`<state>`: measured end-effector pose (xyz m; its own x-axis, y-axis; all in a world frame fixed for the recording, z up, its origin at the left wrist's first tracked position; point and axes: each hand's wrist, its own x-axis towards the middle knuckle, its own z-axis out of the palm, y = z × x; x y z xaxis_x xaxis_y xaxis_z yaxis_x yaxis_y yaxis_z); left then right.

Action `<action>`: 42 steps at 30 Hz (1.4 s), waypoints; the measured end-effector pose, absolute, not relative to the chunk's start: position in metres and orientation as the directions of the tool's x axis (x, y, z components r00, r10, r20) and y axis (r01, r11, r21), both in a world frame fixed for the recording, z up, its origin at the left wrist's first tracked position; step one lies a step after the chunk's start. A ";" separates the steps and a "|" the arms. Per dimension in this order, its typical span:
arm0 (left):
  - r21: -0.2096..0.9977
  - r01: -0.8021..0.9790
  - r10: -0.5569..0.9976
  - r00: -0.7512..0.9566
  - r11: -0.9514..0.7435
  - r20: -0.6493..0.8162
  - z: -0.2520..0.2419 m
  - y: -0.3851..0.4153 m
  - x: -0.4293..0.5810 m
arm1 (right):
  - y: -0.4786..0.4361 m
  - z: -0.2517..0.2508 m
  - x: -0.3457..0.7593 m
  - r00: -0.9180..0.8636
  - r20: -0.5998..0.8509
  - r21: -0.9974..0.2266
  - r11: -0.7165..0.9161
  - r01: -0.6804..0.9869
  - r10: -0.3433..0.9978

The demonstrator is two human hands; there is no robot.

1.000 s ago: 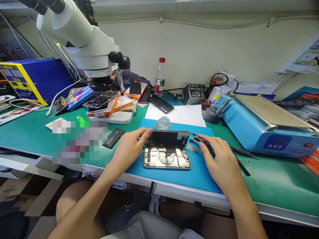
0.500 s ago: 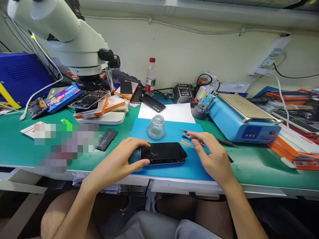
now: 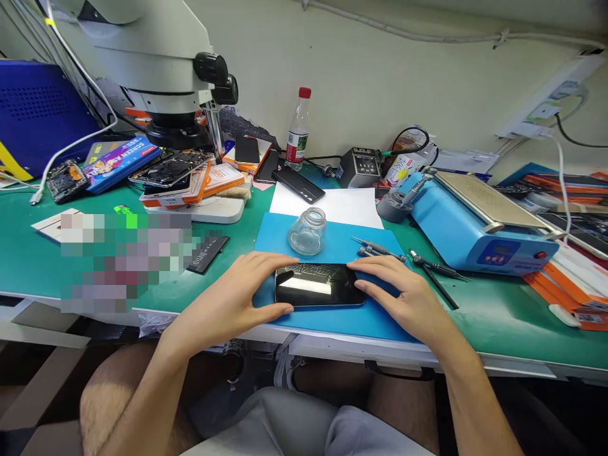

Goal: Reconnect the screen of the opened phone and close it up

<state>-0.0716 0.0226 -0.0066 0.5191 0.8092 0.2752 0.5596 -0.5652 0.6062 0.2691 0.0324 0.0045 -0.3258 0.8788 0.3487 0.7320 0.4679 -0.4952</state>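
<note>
A black smartphone (image 3: 319,292) lies screen up on the blue mat (image 3: 346,326), with a bright light reflected in its glass. My left hand (image 3: 237,288) grips its left end, thumb at the near edge and fingers at the far edge. On the right end, my right hand (image 3: 411,294) holds the phone between thumb and fingers. Just behind the phone stands a clear glass jar (image 3: 306,235). Slim screwdrivers (image 3: 380,248) lie beyond my right fingers. A flat black battery (image 3: 208,254) rests left of the mat.
A microscope (image 3: 161,69) overhangs the back left, above stacked phone parts and boxes (image 3: 185,193). At the right sits a blue heating plate machine (image 3: 489,228). Tweezers (image 3: 439,269) lie before it. A red-capped bottle (image 3: 297,133) and another dark phone (image 3: 298,183) are at the back.
My right hand has come left and taken hold of the phone's right end. The screen, earlier standing slightly raised from the body, now looks level with it. The camera view has shifted.
</note>
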 end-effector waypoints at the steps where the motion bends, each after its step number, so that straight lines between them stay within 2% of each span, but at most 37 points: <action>1: 0.601 0.563 0.808 0.523 -0.567 0.272 -0.006 0.023 -0.071 | 0.033 0.004 0.269 -0.323 0.345 -0.498 0.464 0.733 0.881; 9: 0.536 0.638 0.828 0.493 -0.553 0.268 -0.009 0.021 -0.061 | 0.035 0.004 0.271 -0.303 0.289 -0.521 0.414 0.746 0.908; 17: 0.420 0.620 0.749 0.524 -0.662 0.406 -0.011 0.014 -0.056 | 0.039 0.012 0.269 -0.280 0.296 -0.539 0.402 0.741 0.913; 21: 0.338 0.636 0.705 0.504 -0.694 0.499 -0.012 0.010 -0.054 | 0.034 0.022 0.255 -0.106 0.380 -0.583 0.327 0.744 0.919; 23: 0.307 0.640 0.684 0.495 -0.704 0.536 -0.013 0.009 -0.054 | 0.031 0.025 0.245 -0.017 0.360 -0.641 0.261 0.722 0.933; 27: 0.225 0.677 0.637 0.453 -0.701 0.623 -0.016 0.007 -0.055 | 0.025 0.022 0.230 0.009 0.253 -0.724 0.183 0.665 0.967; 32: 0.148 0.703 0.566 0.410 -0.696 0.715 -0.021 0.003 -0.055 | 0.024 0.011 0.219 0.059 0.230 -0.844 0.169 0.509 0.971; 37: 0.165 0.703 0.545 0.358 -0.692 0.758 -0.028 0.001 -0.053 | 0.023 0.012 0.205 0.078 0.193 -0.941 0.163 0.296 0.978; 42: 0.217 0.694 0.555 0.308 -0.686 0.773 -0.032 0.004 -0.050 | 0.023 0.009 0.194 0.150 0.231 -0.961 0.202 0.186 0.961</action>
